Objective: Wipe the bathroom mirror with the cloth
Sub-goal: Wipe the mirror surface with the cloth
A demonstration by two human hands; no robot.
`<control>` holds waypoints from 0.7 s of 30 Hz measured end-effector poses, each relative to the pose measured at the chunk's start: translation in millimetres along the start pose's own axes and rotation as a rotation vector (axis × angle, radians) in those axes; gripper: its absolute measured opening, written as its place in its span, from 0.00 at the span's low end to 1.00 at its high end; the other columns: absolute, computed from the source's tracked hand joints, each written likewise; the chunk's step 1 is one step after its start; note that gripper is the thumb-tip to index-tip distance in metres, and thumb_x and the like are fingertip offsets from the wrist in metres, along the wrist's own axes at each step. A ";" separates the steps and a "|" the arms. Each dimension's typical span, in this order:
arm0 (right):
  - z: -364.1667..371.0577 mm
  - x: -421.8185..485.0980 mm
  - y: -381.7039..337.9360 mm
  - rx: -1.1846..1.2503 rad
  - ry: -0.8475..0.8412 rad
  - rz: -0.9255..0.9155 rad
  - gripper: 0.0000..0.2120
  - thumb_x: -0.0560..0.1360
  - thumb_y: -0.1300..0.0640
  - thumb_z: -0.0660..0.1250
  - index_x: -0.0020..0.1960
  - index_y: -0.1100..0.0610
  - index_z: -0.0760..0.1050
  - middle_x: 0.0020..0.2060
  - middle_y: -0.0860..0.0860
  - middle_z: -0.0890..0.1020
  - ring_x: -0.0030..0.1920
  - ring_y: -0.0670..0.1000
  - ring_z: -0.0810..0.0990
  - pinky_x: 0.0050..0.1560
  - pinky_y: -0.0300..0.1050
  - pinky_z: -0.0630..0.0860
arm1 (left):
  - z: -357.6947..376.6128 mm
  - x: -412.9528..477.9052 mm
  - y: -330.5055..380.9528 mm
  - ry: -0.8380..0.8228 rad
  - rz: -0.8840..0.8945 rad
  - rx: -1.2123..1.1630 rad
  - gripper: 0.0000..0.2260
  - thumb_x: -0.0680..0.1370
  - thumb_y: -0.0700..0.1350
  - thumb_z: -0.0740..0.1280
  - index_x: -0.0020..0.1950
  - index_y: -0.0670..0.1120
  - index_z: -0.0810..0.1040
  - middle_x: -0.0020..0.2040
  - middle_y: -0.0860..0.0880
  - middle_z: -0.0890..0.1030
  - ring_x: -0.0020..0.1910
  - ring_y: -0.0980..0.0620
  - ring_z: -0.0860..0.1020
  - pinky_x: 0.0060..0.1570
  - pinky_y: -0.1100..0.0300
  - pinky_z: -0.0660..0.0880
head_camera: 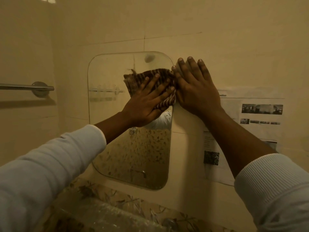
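Note:
A rounded-corner mirror (110, 77) hangs on the tiled wall. A brown striped cloth (142, 76) lies flat against its upper right part. My left hand (147, 99) presses on the cloth with fingers spread. My right hand (195, 86) rests flat on the wall at the mirror's right edge, fingers apart, its thumb side touching the cloth. A smudge (149, 58) shows near the mirror's top edge. Both arms wear pale long sleeves.
A metal towel bar (26, 87) is fixed to the wall at the left. A printed paper sheet (260, 118) is stuck on the wall at the right. Below lie a patterned counter (107, 196) and a sink rim (100, 213) with a tap (168, 222).

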State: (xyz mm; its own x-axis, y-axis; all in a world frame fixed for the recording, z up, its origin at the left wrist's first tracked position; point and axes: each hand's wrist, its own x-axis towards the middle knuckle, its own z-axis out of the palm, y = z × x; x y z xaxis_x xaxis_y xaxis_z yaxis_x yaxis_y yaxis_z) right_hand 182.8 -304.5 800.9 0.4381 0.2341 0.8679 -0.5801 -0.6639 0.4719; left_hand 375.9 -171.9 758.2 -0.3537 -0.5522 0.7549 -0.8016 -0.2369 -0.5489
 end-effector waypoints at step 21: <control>-0.6 -0.3 -0.4 -0.027 0.002 -0.023 0.31 0.84 0.51 0.55 0.86 0.57 0.58 0.84 0.63 0.62 0.85 0.65 0.57 0.85 0.64 0.51 | 18.8 -41.7 -10.2 0.017 0.219 0.086 0.32 0.87 0.63 0.55 0.87 0.49 0.59 0.88 0.44 0.55 0.88 0.40 0.47 0.85 0.41 0.39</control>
State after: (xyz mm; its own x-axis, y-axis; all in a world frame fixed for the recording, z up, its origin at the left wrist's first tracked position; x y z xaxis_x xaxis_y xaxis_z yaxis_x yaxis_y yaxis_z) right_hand 182.5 -304.0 800.5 0.4503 0.2503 0.8571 -0.5884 -0.6388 0.4957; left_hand 407.8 -161.4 725.6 -0.5234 -0.5843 0.6202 -0.6610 -0.1808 -0.7282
